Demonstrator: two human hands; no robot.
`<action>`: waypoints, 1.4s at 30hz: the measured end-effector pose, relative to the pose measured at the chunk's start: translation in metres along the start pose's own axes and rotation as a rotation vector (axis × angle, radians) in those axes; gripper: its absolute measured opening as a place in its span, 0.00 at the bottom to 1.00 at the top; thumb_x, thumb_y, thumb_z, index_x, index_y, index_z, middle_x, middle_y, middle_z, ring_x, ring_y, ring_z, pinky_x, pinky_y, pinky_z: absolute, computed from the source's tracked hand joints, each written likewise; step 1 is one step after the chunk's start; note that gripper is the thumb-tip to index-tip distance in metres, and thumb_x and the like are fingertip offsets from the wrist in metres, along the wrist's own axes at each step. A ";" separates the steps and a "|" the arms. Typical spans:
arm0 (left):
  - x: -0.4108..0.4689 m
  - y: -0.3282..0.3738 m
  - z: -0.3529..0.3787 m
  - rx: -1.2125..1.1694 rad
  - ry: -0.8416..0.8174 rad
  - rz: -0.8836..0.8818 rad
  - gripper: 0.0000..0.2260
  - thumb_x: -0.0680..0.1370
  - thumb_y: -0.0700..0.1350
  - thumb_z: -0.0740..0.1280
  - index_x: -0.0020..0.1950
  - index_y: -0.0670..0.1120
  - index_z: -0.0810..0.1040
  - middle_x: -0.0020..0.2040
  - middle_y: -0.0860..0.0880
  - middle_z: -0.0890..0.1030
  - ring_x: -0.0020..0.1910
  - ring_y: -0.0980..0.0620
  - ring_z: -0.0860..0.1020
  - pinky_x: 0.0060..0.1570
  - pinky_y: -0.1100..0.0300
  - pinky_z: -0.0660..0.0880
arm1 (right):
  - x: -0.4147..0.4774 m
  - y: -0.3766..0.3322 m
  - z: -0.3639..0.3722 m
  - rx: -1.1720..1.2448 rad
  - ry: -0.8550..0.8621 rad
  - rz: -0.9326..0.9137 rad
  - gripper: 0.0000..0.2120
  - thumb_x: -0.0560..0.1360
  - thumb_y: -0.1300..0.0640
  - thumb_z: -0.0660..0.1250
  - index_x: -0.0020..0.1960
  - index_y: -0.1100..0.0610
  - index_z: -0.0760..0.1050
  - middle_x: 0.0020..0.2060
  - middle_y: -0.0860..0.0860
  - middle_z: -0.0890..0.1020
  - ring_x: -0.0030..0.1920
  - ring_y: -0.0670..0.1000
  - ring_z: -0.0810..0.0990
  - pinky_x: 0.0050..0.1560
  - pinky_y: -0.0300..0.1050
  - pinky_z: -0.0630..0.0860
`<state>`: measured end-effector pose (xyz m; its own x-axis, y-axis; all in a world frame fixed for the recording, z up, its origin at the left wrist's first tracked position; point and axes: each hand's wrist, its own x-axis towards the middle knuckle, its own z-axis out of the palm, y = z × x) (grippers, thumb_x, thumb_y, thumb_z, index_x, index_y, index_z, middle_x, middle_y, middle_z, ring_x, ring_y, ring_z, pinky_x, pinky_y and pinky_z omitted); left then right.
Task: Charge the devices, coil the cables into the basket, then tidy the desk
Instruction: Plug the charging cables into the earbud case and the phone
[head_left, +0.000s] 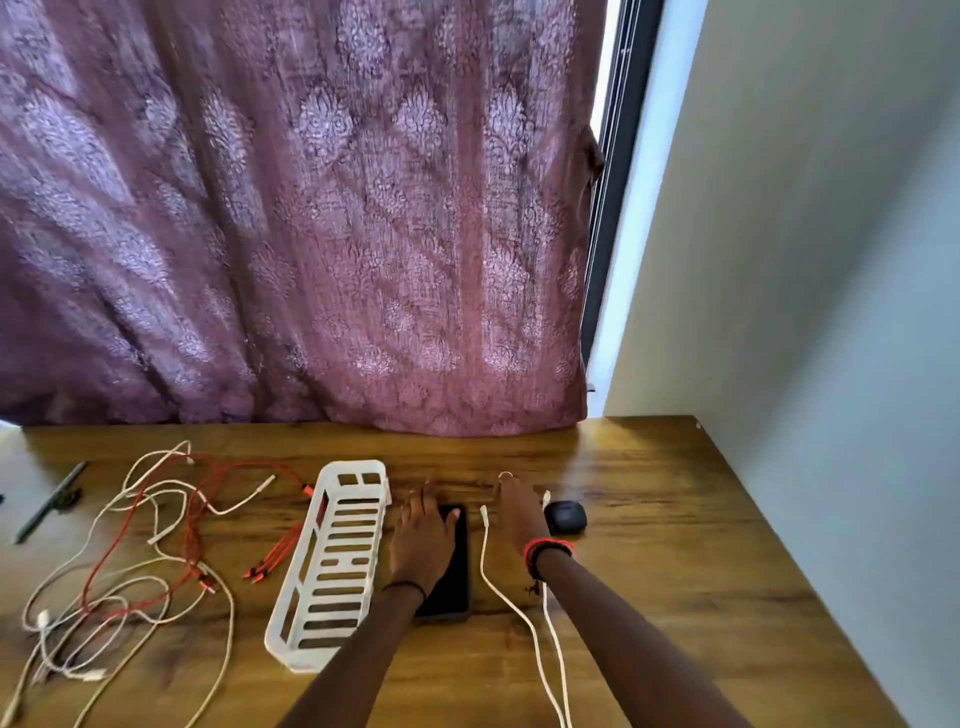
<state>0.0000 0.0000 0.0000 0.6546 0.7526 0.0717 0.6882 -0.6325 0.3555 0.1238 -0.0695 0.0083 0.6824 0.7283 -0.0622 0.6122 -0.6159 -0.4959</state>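
- Centrally, on the wooden worktop (675, 545), a dark phone (457, 571) lies flat with its screen up and unlit, its long side running away from the person.
- The left hand (423, 540) rests palm down on the far half of the phone, fingers straight and together, thumb out over the glass; it grips nothing. A thin black band circles that wrist.
- The right hand (519, 514) lies flat on the bare wood just right of the phone, fingers stretched forward and holding nothing. Red thread is wound round its wrist.
- A white cable (488, 577) runs up from the near edge between the two hands. One plug ends just beside the phone's far right corner; a second strand passes under the right wrist.
- A small black rounded case (566, 517) sits just right of the right hand, lid closed.
- The white plastic basket (337, 558) stands just left of the phone. It is long and narrow, with slotted floor and walls, set at a slant, and nothing lies in it.
- Further left, a loose tangle of white cables (156, 519) and a red cable (192, 525) sprawls across the wood, uncoiled; the red cable's several plugs (275, 558) fan out near the basket.
- A dark pen (49, 504) lies at the far left.
- A patterned mauve curtain (311, 208) hangs behind the worktop.
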 end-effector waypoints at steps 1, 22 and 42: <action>-0.002 -0.002 0.003 0.016 -0.049 -0.042 0.27 0.80 0.53 0.56 0.75 0.41 0.55 0.73 0.41 0.62 0.72 0.43 0.61 0.69 0.52 0.60 | 0.002 0.002 0.006 -0.004 -0.015 0.028 0.10 0.76 0.64 0.57 0.56 0.64 0.71 0.55 0.62 0.76 0.55 0.62 0.75 0.51 0.50 0.71; 0.034 -0.021 0.024 -0.006 -0.490 -0.361 0.49 0.60 0.63 0.76 0.71 0.38 0.62 0.68 0.39 0.67 0.67 0.41 0.67 0.64 0.50 0.69 | 0.018 -0.001 0.042 0.137 -0.073 0.221 0.10 0.76 0.59 0.60 0.53 0.64 0.74 0.52 0.60 0.80 0.53 0.58 0.78 0.48 0.47 0.72; 0.073 -0.043 0.025 -0.728 -0.302 -0.323 0.23 0.66 0.42 0.77 0.59 0.40 0.76 0.54 0.43 0.81 0.52 0.44 0.79 0.53 0.53 0.76 | 0.010 0.009 0.009 1.003 -0.010 0.450 0.06 0.75 0.67 0.65 0.39 0.63 0.74 0.29 0.55 0.78 0.18 0.44 0.74 0.17 0.34 0.67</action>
<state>0.0258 0.0773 -0.0333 0.5877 0.7288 -0.3514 0.5503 -0.0417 0.8339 0.1330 -0.0653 -0.0043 0.7558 0.5035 -0.4186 -0.2977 -0.3052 -0.9046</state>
